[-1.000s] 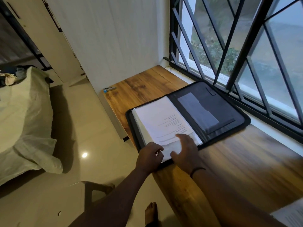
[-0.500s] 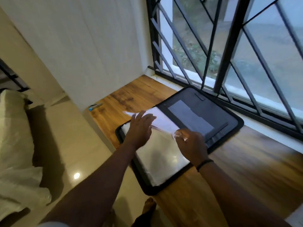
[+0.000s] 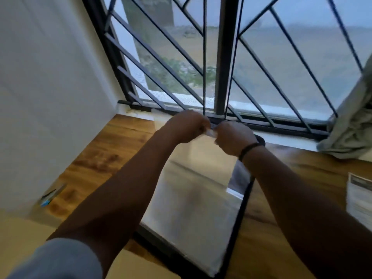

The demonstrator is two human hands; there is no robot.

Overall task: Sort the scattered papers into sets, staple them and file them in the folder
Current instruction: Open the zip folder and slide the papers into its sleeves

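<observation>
Head view: left hand point(image 3: 187, 125) and right hand point(image 3: 233, 137) meet at the far edge of the glossy clear plastic sleeve point(image 3: 189, 198), fingers curled, pinching it; sleeve lies in the black zip folder point(image 3: 239, 216), long axis running near-to-far beneath both hands.

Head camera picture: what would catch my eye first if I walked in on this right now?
Probably the two hands meeting near the window: the left hand and right hand both pinch the far edge of a clear plastic sleeve. It lies in an open black folder on the wooden table. Behind them the dark window grille fills the top of the view, and a printed paper lies at the right edge.
</observation>
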